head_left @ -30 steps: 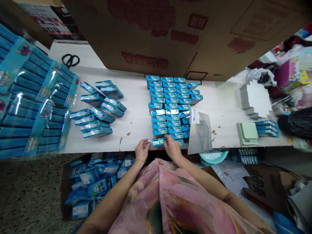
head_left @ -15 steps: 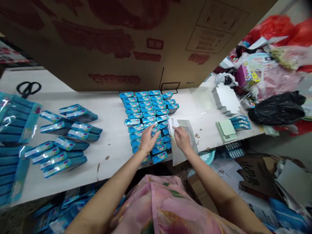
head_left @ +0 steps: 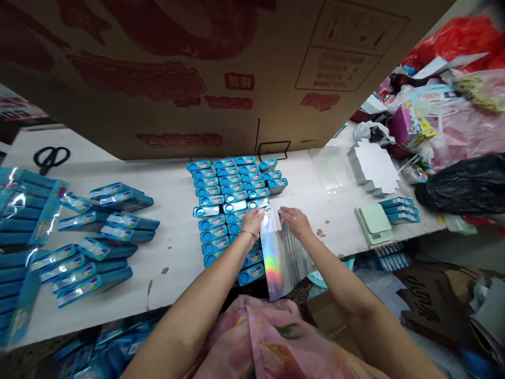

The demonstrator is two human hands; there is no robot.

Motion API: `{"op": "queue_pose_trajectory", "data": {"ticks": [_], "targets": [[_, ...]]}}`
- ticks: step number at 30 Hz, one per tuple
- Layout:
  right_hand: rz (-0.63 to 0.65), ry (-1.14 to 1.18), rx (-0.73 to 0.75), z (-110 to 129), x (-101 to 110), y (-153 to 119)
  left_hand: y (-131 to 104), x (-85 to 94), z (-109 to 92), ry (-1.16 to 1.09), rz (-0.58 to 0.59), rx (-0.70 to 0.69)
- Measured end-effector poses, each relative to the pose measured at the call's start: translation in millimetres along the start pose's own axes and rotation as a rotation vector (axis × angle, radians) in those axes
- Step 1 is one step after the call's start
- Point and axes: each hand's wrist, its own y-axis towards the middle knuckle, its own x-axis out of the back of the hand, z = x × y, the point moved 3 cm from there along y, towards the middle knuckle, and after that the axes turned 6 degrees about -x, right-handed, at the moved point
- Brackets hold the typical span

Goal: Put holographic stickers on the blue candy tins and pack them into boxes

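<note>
A shiny, rainbow-reflecting plastic sheet or bag (head_left: 278, 263) hangs over the table's front edge, with white strips near its top. My left hand (head_left: 252, 222) pinches its upper left corner, over the rows of small blue packs (head_left: 213, 233). At its upper right corner, the fingers of my right hand (head_left: 294, 221) are closed on it. The blue packs stand in close columns in front of the big carton, and the sheet and my left arm cover some of them.
A large cardboard carton (head_left: 177, 121) stands behind the packs. More blue packs (head_left: 94, 268) and black scissors (head_left: 51, 158) lie left. White card pieces (head_left: 374, 166), a green scale (head_left: 373, 223) and a black bag (head_left: 465, 184) are right.
Both hands now hold the sheet at its top corners; my left hand has moved right from above the packs to it. The sheet is raised and catches the light. The view has shifted slightly.
</note>
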Motion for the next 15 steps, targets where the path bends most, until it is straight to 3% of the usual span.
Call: {"op": "queue_pose_trajectory", "data": {"ticks": [3, 7, 10, 12, 15], "targets": [[-0.048, 0.030, 0.026, 10.3, 21.3, -6.1, 3.8, 8.0, -2.5, -0.005, -0.061, -0.043], [-0.046, 0.127, -0.007, 36.9, 85.8, -19.0, 8.9, 27.0, -11.8, 0.031, -0.143, -0.115], [0.037, 0.362, -0.116, 60.6, 121.4, -26.5, -4.9, 49.4, -29.4, 0.158, -0.178, -0.296], [0.138, 0.588, -0.208, 75.6, 122.1, -27.6, -26.5, 65.4, -41.6, 0.229, -0.156, -0.407], [0.321, 0.961, -0.362, 98.1, 96.3, -27.8, -65.4, 86.3, -47.1, 0.131, 0.018, -0.294]]}}
